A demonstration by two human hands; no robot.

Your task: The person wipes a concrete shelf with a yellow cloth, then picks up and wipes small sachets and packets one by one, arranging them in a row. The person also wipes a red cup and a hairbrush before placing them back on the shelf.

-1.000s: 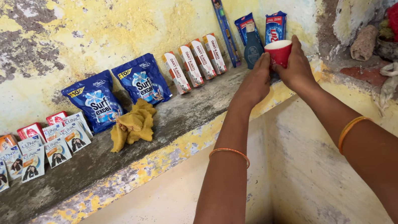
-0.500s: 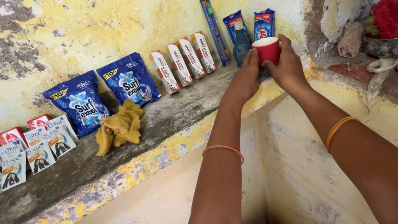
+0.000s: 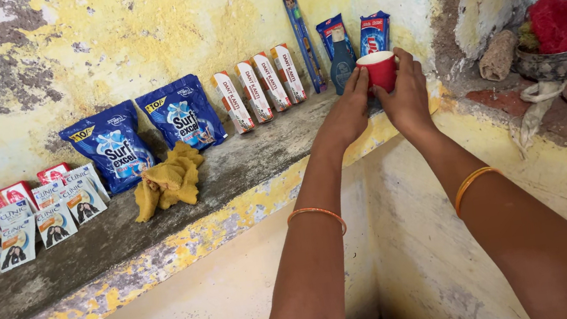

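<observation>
So I am looking down at a long grey ledge (image 3: 161,218) that runs along a yellow wall (image 3: 138,33), from the near left to the far right. At the far right end of that ledge stands a small red cup (image 3: 379,70), upright, its open mouth facing up, so its long way runs straight up and down. The cup is straight ahead of my arms, at the far end of my reach, and it sits between my two hands. My left hand (image 3: 348,110) is on the cup's left side with its fingers curved against the wall of the cup. My right hand (image 3: 408,90) is on the cup's right side, and its fingers wrap a bit over the top edge. Both hands are half closed around the cup and touch it, and neither hand looks nearer than the other. I cannot tell if the cup rests on the ledge or is lifted just off it. Just behind the cup, against the wall, are a dark blue bottle (image 3: 342,66) and a blue packet (image 3: 373,31). To the left stand four white and orange boxes (image 3: 260,86), well apart from my hands. Farther left a yellow cloth (image 3: 171,180) lies on the ledge.
</observation>
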